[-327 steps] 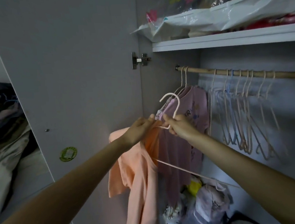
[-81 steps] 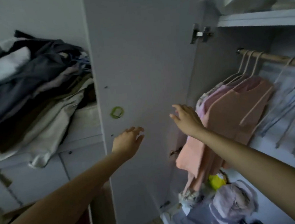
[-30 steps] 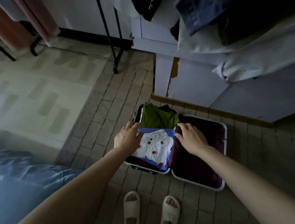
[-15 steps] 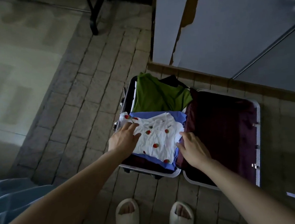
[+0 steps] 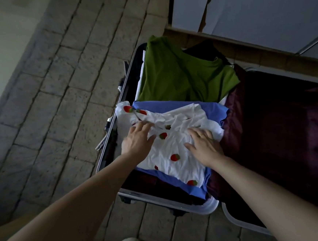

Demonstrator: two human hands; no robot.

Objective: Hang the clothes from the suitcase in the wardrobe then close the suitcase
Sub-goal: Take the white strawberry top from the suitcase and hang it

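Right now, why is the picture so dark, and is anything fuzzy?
Head view: the room light is dim, so the open suitcase lining looks almost black. The white strawberry shirt and green shirt stay readable. The left hand looks slightly smeared, the right hand sharper. The wide lens bends the floor tiles near the edges.

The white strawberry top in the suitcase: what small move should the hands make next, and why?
Probably curl the fingers and gather the white strawberry top to lift it. Both the left hand and right hand lie flat on it, gripping nothing, and it sits topmost, over the blue garment, in the open suitcase.
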